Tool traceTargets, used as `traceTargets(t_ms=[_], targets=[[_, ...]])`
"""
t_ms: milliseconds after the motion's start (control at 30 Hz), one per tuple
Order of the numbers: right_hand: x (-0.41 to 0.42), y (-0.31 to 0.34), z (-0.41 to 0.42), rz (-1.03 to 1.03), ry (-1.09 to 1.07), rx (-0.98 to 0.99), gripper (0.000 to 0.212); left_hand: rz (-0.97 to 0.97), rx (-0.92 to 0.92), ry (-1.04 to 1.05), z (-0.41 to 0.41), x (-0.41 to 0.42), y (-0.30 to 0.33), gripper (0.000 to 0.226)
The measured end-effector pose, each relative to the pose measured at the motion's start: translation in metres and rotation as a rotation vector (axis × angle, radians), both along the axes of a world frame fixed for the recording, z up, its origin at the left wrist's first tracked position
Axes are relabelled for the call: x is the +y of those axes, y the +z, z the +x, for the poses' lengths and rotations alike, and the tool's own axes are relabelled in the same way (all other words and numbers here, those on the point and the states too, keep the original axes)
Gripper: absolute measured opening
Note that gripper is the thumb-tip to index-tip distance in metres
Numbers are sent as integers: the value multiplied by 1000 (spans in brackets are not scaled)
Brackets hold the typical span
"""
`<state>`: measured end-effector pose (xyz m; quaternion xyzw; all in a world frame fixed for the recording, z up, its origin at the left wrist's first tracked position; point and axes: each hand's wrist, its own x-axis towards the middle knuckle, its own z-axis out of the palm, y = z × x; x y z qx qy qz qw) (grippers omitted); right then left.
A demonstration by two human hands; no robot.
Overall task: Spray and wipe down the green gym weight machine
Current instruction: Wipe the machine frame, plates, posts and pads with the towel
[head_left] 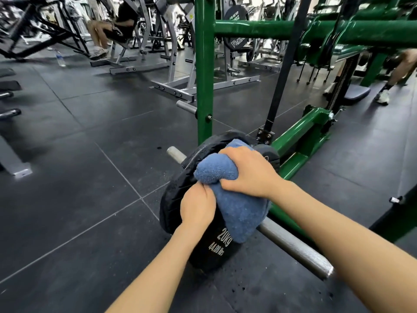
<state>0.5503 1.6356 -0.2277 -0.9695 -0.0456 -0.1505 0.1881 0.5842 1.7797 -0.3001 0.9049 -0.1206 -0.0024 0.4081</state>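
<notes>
The right hand (249,171) curls its grip over the top of a bunched blue terry-cloth towel (234,199), thumb tucked under a fold, pressing the cloth down onto the rim of a round black rubber weight plate (180,195). The left hand (197,205) pinches the towel's lower left edge with closed fingers, just below and beside the right hand, its knuckles against the plate's face. The towel drapes over the plate's upper edge and hangs down across its front, above white lettering that reads "20kg" and "44.00 lbs". The plate sits on a steel loading peg (174,153) whose bare end pokes out to the left, low on the glossy green painted steel frame of the weight machine (204,71). A knurled silver steel bar (295,247) runs from behind the towel towards the lower right. Dark droplets speckle the black rubber tiled floor (79,177) near the plate. Beyond the green upright stand grey machines, where a seated person (112,30) is partly visible.
</notes>
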Motion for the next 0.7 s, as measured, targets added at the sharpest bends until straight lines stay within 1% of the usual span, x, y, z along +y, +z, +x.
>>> traceTargets(t_ms=[67,133,200,267,333,433,500,600,667,700], targets=[[-24,7,7,104,-115,36,48,-33,-41,-76,2,-13,10,40],[-51,12,16,212,-242,100,47,10,-78,-101,1,-22,13,44],[-64,12,23,270,-264,155,46,134,-136,-75,0,-25,10,47],[-62,15,30,296,-262,184,47,179,-174,-44,1,-25,6,49],[-57,14,34,311,-282,187,43,155,-168,-31,2,-25,4,50],[-48,5,28,296,-326,115,43,97,-160,-20,-2,-20,-2,49],[-40,-1,20,246,-277,64,49,17,-121,-22,-7,-11,-10,45],[-40,0,11,124,-140,95,60,-197,18,-27,-17,4,-30,36],[-55,7,9,134,-186,117,60,-280,151,-5,-22,13,-33,45],[-65,11,9,165,-244,117,58,-260,214,-6,-20,17,-30,54]])
